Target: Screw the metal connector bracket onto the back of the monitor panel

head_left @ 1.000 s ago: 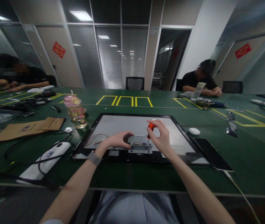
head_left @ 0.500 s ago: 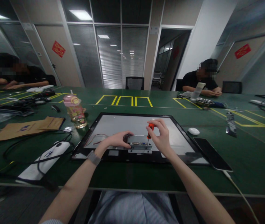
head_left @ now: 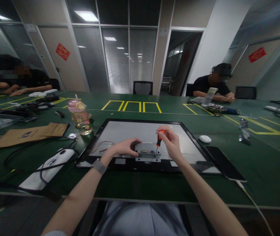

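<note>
A flat display panel with a black frame and a pale back lies in front of me. Near its front edge stands a metal bracket with connector ports along it. My left hand grips the bracket's left end, thumb in front and fingers curled behind, where a dark part shows. In my right hand is an orange-and-black screwdriver, pinched by the top of its handle. It stands nearly upright, its tip down at the bracket's right end. Thin wires lie on the panel's left side.
To the left are a pink-lidded bottle, a brown paper envelope and a white power strip with black cables. A phone on a cable and a white case lie right. People sit across the green table.
The fingers of my right hand have shifted on the screwdriver handle, and the handle has tilted slightly right. My left hand stays on the bracket.
</note>
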`<state>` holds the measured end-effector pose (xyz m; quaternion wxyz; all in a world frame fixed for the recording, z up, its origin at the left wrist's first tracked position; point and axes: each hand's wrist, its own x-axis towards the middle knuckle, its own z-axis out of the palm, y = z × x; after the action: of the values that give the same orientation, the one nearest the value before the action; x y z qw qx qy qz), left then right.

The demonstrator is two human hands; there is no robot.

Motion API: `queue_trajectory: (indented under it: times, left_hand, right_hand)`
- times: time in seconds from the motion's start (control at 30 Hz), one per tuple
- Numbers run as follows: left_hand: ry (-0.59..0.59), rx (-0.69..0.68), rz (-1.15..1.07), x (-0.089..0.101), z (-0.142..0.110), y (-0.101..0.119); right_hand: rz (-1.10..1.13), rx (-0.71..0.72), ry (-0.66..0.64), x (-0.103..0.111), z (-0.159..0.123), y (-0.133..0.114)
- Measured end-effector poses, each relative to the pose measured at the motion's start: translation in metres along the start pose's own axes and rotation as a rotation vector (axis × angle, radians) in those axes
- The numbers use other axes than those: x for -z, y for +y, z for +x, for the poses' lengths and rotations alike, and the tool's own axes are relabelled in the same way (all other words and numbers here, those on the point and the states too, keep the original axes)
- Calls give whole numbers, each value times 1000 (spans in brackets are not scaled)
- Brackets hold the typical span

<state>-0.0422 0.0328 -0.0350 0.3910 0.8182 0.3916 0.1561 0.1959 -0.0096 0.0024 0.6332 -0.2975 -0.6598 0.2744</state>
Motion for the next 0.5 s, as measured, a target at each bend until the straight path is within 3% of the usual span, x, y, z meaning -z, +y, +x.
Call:
queue_trajectory:
  times: [0.2, 0.37, 0.5]
  left_hand:
    - [7, -1, 13, 1, -2, 6]
    - [-7, 7, 7, 1, -2, 4]
    - [-6, 14, 11, 1, -1, 1]
  right_hand:
    - [93, -71, 4, 3, 2, 7]
    - [112, -32, 31, 5, 3, 12]
    - [167, -103, 2, 4, 4, 9]
